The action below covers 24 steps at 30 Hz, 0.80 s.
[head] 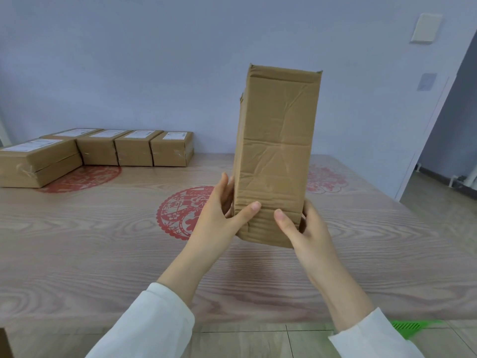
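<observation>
Looked across a wide wood-grain counter (77, 254) marked with red paper-cut roundels (178, 213), set against a plain pale blue wall (129, 60) under soft, even light. Showed a white panel (426, 27) high on that wall at the right, a smaller grey plate (426, 81) below it, and a dimmer doorway (454, 125) beyond. Ended at the near edge in beige floor tiles (245, 342), with a green slatted thing (410, 326) lying on them.

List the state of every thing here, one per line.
Tall box: upright on end, held at its lower part, creased.
Left hand: grips the box's lower left side, thumb on the front.
Right hand: grips the lower right side, thumb on the front.
Row of boxes: lying flat at the table's far left, taped, labels on top.
Table: bears the row of boxes.
</observation>
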{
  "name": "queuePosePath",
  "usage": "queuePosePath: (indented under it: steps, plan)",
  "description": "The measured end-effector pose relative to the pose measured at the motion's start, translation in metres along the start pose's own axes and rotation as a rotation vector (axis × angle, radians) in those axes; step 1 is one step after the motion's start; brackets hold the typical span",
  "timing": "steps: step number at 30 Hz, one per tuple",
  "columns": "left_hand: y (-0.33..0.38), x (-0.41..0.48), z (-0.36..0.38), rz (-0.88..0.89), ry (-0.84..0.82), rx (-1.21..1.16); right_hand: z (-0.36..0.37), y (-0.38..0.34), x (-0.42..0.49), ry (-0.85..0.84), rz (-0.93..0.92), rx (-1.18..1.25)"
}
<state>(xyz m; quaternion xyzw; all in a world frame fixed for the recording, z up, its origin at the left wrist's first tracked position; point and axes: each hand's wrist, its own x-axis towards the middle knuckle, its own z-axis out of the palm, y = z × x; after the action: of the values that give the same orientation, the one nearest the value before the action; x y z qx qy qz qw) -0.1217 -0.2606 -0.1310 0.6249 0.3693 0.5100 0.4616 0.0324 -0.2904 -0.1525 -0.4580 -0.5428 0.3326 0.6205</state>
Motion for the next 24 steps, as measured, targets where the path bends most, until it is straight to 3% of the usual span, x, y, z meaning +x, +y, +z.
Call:
queuePosePath:
  steps: [7,11,19,24]
  plan:
    - [-0.0045,-0.0009,-0.0033,0.036,-0.097,0.052,0.0008,-0.0037,0.0015,0.080,0.004,0.010]
    - [0.0018,0.0051,0.0002,0.034,-0.015,0.016,0.0016,-0.0016,0.0011,0.073,-0.023,-0.025]
    - [-0.0029,0.0059,-0.0043,0.035,-0.099,0.066,-0.0026,-0.0063,0.0054,0.111,-0.013,-0.060]
    - [0.0030,0.0065,0.0012,0.030,-0.038,0.058,-0.0029,-0.0024,0.0049,0.081,-0.017,-0.111]
